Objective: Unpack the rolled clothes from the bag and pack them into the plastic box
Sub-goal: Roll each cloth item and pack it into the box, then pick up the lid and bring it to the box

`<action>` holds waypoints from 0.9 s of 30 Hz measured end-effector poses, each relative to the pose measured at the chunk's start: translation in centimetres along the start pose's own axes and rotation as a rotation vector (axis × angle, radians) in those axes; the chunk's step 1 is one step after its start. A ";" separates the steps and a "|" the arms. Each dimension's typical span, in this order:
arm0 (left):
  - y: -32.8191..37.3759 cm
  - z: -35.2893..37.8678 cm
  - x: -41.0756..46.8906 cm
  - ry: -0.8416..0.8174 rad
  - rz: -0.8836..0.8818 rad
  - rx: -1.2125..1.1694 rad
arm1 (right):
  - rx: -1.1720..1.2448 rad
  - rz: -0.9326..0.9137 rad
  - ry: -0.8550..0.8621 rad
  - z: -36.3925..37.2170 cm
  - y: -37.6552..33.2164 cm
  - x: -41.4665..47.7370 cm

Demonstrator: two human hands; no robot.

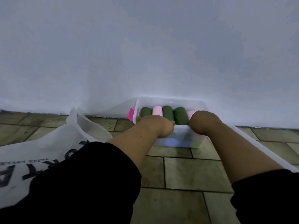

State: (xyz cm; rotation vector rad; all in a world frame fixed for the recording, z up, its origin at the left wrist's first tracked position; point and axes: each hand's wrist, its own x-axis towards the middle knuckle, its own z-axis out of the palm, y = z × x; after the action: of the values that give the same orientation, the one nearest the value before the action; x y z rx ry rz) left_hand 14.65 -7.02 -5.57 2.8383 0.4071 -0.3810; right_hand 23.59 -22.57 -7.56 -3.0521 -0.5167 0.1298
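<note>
The clear plastic box stands on the floor against the wall. A row of rolled clothes fills its top: dark green rolls alternate with pale pink rolls, and more colours show dimly through the front wall. My left hand and my right hand both rest on the box's near rim, with fingers curled over it and hidden inside. The white bag with black lettering lies slumped to the left, its mouth open toward the box.
A bright pink latch sticks out at the box's left end. A long translucent plastic piece, maybe the lid, runs from the box toward the lower right. Tiled floor lies between me and the box; a plain wall rises behind.
</note>
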 end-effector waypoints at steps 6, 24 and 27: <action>-0.3 0.7 -0.2 0.128 0.064 0.064 | 0.018 0.068 0.044 0.5 -0.2 -0.7; -17.5 9.7 -8.9 0.133 -0.152 -0.110 | 0.816 -0.168 0.335 7.3 -13.4 -17.1; -15.5 12.4 -11.2 0.054 0.041 -0.065 | 1.035 0.009 0.019 5.9 -15.0 -17.5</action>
State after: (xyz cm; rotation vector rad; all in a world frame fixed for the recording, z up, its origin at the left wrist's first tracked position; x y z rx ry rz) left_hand -3.20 1.25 -17.11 2.7938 0.3643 -0.2780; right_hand 1.66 -14.03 -11.22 -2.0398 -0.2881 0.2652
